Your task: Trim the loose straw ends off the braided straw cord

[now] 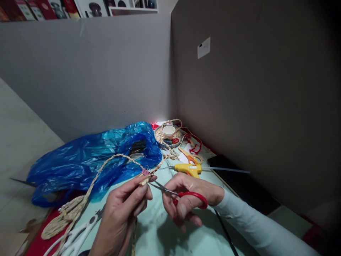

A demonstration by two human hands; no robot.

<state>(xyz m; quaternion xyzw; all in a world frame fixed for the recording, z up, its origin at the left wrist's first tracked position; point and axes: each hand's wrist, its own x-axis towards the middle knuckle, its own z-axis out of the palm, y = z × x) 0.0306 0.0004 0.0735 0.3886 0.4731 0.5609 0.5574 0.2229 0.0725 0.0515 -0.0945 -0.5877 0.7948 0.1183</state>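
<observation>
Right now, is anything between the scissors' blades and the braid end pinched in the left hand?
Nothing visible. The red scissors in the right hand point straight at the braid end, pinched by the left hand just below a pink clip. Left fingertips sit close to the blades.

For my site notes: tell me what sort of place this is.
Probably a craft worktable in a partitioned booth: braided straw cord in the left hand, red scissors in the right hand, a yellow glue gun, grey partition walls.
</observation>
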